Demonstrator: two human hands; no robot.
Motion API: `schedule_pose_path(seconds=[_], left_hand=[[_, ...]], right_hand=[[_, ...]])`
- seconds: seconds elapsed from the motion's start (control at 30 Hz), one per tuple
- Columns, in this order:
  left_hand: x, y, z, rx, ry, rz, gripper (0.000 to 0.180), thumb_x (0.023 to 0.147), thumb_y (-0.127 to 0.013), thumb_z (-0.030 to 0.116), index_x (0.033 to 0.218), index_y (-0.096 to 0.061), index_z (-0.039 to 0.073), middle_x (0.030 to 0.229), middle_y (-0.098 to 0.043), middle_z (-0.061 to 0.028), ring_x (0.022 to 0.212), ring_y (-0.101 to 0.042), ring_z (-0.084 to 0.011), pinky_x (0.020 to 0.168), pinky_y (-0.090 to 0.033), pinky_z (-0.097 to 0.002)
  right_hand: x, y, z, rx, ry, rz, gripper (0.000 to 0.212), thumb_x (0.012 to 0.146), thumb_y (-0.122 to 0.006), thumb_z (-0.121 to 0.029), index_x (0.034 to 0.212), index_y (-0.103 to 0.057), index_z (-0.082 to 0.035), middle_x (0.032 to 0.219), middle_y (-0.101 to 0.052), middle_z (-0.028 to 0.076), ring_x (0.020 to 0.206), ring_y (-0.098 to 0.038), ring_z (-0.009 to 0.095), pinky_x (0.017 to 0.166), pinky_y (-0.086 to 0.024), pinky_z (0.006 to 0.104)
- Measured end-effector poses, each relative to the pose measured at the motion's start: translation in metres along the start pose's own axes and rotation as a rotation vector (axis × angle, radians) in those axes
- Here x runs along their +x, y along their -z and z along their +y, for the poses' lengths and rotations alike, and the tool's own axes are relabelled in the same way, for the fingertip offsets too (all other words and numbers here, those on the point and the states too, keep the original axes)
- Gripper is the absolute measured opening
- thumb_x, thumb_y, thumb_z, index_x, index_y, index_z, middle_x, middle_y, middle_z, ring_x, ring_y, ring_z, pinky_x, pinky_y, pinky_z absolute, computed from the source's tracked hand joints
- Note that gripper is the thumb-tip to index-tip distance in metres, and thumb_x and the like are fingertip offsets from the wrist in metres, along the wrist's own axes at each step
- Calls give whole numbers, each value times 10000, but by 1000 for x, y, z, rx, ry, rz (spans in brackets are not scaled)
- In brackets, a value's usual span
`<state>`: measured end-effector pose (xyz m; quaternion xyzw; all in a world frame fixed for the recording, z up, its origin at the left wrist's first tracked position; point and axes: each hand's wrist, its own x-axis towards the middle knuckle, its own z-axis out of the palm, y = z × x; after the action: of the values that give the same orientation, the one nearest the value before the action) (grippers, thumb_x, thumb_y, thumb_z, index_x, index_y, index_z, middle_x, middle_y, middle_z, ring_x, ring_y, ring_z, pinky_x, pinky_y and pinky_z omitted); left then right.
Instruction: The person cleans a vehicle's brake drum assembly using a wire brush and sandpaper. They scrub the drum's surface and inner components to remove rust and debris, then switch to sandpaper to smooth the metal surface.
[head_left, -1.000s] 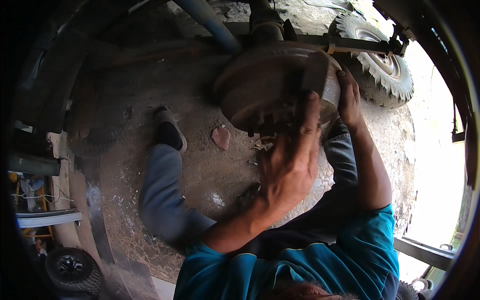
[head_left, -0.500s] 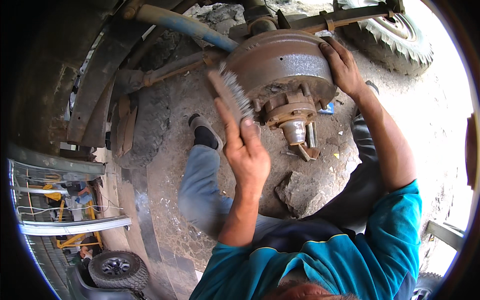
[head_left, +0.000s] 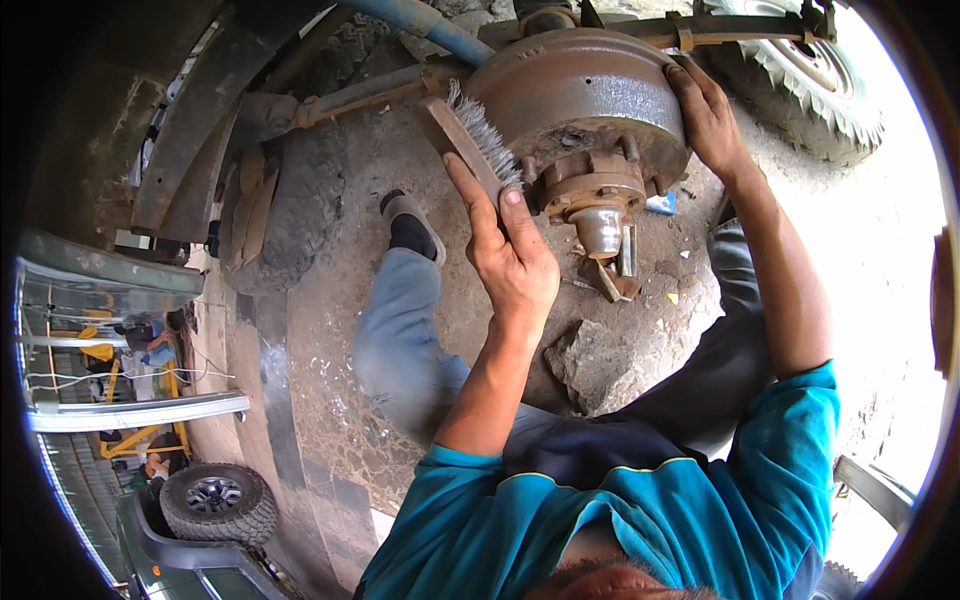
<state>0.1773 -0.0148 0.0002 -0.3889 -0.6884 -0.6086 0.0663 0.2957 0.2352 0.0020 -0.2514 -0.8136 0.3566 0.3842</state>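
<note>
My left hand [head_left: 515, 255] is closed on a wire brush [head_left: 468, 148] with a wooden back and grey bristles. Its bristles face a rusty brake drum [head_left: 540, 95], close to the drum's left side; I cannot tell whether they touch. My right hand [head_left: 708, 118] grips the drum's right edge, fingers curled over the outer rim. The drum's curved side shows a bright, scraped patch. From its face sticks out a rusty hub [head_left: 597, 187] with studs and a shiny metal end [head_left: 601, 232].
Below the hub, a rough stone block [head_left: 620, 365] lies on the dirty floor between my legs. A blue tube [head_left: 425, 28] and a leaf spring [head_left: 715, 30] run behind the drum. One tyre [head_left: 810, 110] lies at the far right; a vehicle wheel [head_left: 216, 497] stands lower left.
The whole view has shifted, so the drum sits higher in the picture. My left hand has moved the brush slightly farther up along the drum's side. My right hand keeps its hold.
</note>
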Motion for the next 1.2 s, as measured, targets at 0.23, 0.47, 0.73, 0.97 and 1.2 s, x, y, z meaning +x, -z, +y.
schedule_pose_path(seconds=[0.23, 0.47, 0.73, 0.97, 1.2], left_hand=[[-46, 10, -71, -102, 339, 37, 589, 1042, -409, 141, 1547, -160, -32, 1522, -347, -292, 1377, -420, -337, 1092, -368, -352], [-7, 15, -41, -164, 150, 25, 581, 1053, -403, 149, 1560, -161, 1, 1495, -393, -282, 1333, -473, -284, 1057, -405, -319], [-21, 32, -82, -256, 346, 7, 550, 1046, -475, 183, 1538, -282, 27, 1365, -560, -189, 1220, -556, -239, 1030, -427, -332], [-4, 68, -96, -125, 329, -153, 541, 1032, -490, 258, 1524, -330, 102, 1356, -558, -257, 1240, -565, -391, 1020, -453, -436], [24, 71, -74, -100, 258, -129, 569, 1021, -522, 373, 1455, -403, 24, 1393, -523, -258, 1324, -491, -377, 1072, -404, -407]], right_hand=[[2, -10, 7, 25, 62, 61, 396, 1017, -431, -296, 1206, -594, 11, 1088, -652, 239, 1010, -619, 356, 932, -445, 352], [-3, -9, 10, -92, 109, 100, 459, 1019, -389, -293, 1211, -583, 76, 1164, -636, 249, 1066, -603, 314, 976, -421, 340], [-5, -6, 14, -133, -54, -3, 475, 1039, -340, -226, 1413, -431, 53, 1394, -503, 270, 1296, -489, 384, 1112, -361, 440], [-4, 4, 59, -405, 303, 156, 478, 1043, -325, -268, 1269, -554, 85, 1244, -595, 261, 1161, -567, 327, 1029, -416, 398], [-4, -5, 43, -229, 87, 134, 531, 1045, -301, -299, 1313, -528, 99, 1324, -561, 269, 1223, -549, 326, 1057, -405, 404]])
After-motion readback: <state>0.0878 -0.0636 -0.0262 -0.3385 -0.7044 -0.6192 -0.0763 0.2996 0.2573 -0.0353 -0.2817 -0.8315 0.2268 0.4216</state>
